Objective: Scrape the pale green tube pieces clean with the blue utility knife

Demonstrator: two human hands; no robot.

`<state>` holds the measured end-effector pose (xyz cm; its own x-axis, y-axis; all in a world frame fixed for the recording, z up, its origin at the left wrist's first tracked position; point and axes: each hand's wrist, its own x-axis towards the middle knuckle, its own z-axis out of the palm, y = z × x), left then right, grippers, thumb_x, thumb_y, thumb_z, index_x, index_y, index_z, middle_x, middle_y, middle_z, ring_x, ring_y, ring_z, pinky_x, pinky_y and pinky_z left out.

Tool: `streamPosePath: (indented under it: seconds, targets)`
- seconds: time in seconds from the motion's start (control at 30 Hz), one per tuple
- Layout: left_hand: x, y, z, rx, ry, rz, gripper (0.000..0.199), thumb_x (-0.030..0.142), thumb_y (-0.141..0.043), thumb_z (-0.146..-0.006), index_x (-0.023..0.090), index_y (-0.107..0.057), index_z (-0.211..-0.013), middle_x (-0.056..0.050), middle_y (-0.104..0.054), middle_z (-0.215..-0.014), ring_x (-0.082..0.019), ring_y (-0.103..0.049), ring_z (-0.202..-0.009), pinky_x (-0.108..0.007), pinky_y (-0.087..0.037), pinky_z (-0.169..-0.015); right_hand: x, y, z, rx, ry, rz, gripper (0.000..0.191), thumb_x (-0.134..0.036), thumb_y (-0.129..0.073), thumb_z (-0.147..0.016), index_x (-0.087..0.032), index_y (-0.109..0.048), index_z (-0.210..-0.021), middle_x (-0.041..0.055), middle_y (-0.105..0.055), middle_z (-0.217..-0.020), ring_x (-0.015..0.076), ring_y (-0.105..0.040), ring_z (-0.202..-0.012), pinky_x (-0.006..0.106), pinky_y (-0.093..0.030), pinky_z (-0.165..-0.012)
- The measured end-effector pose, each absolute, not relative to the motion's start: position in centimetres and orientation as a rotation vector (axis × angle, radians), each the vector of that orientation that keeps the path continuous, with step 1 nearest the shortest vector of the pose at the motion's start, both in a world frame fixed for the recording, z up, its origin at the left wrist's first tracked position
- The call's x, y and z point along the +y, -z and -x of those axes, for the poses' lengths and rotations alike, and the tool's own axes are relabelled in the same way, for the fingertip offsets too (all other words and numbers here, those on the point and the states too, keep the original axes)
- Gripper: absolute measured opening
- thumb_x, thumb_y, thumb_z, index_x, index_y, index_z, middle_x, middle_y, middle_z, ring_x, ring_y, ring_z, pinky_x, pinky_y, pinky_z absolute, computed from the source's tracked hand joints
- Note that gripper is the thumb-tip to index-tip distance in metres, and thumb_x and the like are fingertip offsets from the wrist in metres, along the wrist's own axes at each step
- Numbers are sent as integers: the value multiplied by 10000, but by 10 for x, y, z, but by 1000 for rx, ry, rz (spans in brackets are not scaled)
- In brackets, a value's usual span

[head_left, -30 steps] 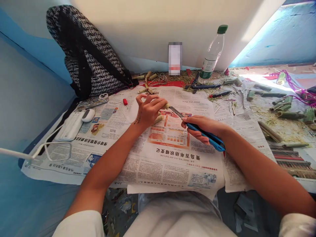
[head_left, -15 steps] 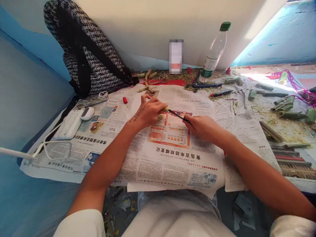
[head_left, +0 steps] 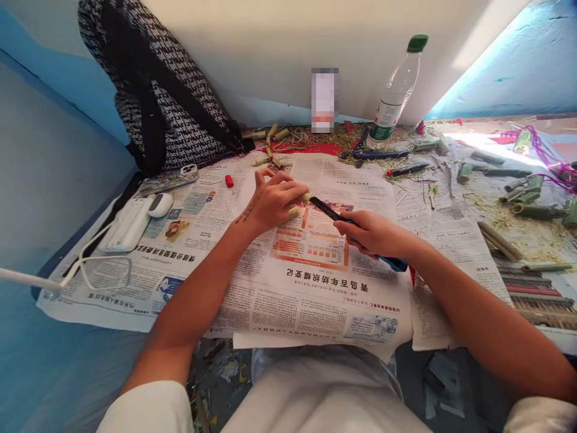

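Note:
My left hand (head_left: 276, 203) is closed around a short pale bamboo piece (head_left: 305, 197), whose end sticks out past the fingertips. A second bamboo piece (head_left: 293, 213) shows just below those fingers; whether it is gripped too I cannot tell. In my right hand (head_left: 376, 233) is a utility knife (head_left: 324, 208) with a dark blade and a blue handle that juts out behind the palm. The blade points left, its tip at the exposed bamboo end. Under both hands lies printed newspaper (head_left: 315, 300).
Bamboo bits (head_left: 270, 150), a phone-like upright screen (head_left: 324, 102), blue-handled pliers (head_left: 376, 154), a red-and-black pen (head_left: 407, 170) and a bottle (head_left: 394, 96) line the back. Left are a backpack (head_left: 180, 102) and power bank (head_left: 128, 225). More bamboo pieces (head_left: 541, 210) lie right.
My right hand has turned and shifted slightly right, so the knife's blade face and blue handle now show. My left hand keeps hold of the bamboo piece, nearly still.

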<state>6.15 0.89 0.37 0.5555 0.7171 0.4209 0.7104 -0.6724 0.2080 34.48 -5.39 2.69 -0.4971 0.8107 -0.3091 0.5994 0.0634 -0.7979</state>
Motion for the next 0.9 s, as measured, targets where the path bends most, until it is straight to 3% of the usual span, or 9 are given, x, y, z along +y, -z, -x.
streamPosePath:
  seconds: [0.07,0.2,0.4,0.47,0.57,0.67,0.8,0.9]
  targets:
    - [8,-5,-63,1288,-808,-2785,225,283,-593,-1054,330,-772,-1181,-14,-848,-1184,-315,-679,-1197,-590,-254,-1149,-56,-31,-344,-1848,-1769,1377,346,-544,-535,-1069,-266,-459,-878,-46,-506,-649,110,-414,-414,260,-334,-366]
    - [10,-3,-60,1312,-922,-2827,293,277,-511,-1106,355,-767,-1225,2,-833,-1245,-304,-679,-1235,-589,-257,-1145,-58,-34,-342,-1432,-2194,1195,354,-566,-575,-1053,-257,-481,-910,-74,-476,-625,78,-350,-375,214,-341,-308]
    - [13,-2,-57,1369,-1089,-2838,311,309,-482,-1127,334,-748,-1287,-23,-813,-1311,-301,-662,-1250,-593,-252,-1134,-54,-22,-334,-1382,-2248,1023,363,-624,-490,-1059,-273,-471,-970,-101,-442,-582,99,-288,-333,255,-342,-292]
    - [11,-5,-59,1363,-1027,-2838,303,263,-509,-1102,316,-755,-1270,-34,-816,-1297,-319,-657,-1264,-583,-261,-1126,-53,-16,-332,-1646,-1977,1134,359,-602,-424,-1086,-270,-455,-953,-79,-476,-609,115,-355,-354,272,-343,-344]
    - [7,-10,-61,1289,-808,-2827,263,206,-585,-1032,290,-769,-1199,-38,-835,-1210,-331,-661,-1232,-574,-268,-1127,-54,-10,-334,-2234,-1111,1393,294,-473,-392,-1123,-240,-532,-1010,9,-628,-734,162,-535,-510,300,-348,-501]
    - [5,-14,-60,1223,-613,-2732,264,181,-611,-982,277,-781,-1161,-33,-843,-1099,-307,-667,-1168,-572,-265,-1142,-55,-10,-339,-2670,-318,1528,303,-356,-368,-1146,-192,-622,-1170,100,-747,-907,210,-609,-637,342,-284,-582]
    - [5,-16,-51,1184,-410,-2533,302,203,-591,-967,293,-810,-1154,-36,-818,-1019,-275,-657,-1098,-541,-331,-1134,-52,-18,-347,-2857,314,1472,328,-142,-390,-1109,-185,-665,-1282,120,-763,-1077,218,-628,-708,367,-252,-608]
    - [7,-19,-44,1126,-300,-2383,277,271,-623,-950,292,-826,-1137,-36,-795,-992,-243,-643,-991,-446,-448,-1038,-47,-23,-349,-2783,633,1309,378,-57,-384,-1086,-212,-705,-1213,95,-735,-1025,232,-631,-825,376,-312,-689]
